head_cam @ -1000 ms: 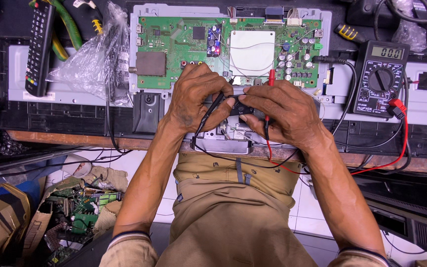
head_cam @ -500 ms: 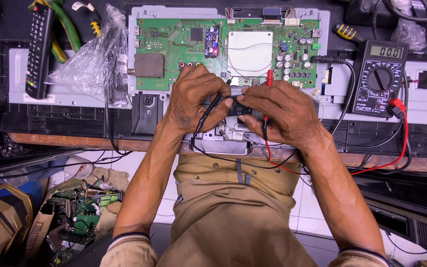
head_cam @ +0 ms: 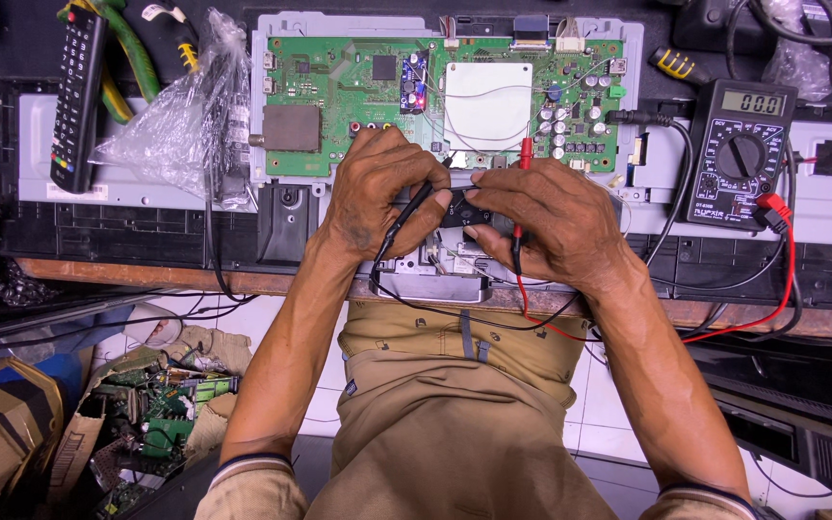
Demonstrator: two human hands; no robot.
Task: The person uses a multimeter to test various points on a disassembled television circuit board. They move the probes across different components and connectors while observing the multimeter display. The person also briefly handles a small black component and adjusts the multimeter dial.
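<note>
My left hand [head_cam: 377,197] pinched black probe [head_cam: 414,207]; right hand [head_cam: 551,221] pinched red probe [head_cam: 523,159], tip up toward green circuit board [head_cam: 339,87]. Small black part [head_cam: 464,207] lay between thumbs, long axis seemingly left-right, partly hidden; both hands equally near. Multimeter [head_cam: 739,154] sat right.

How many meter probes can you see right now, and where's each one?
2. The black probe is in the left hand, over the small dark part. The red probe rises from the right hand, below the green circuit board. Both tips are hidden.
</note>
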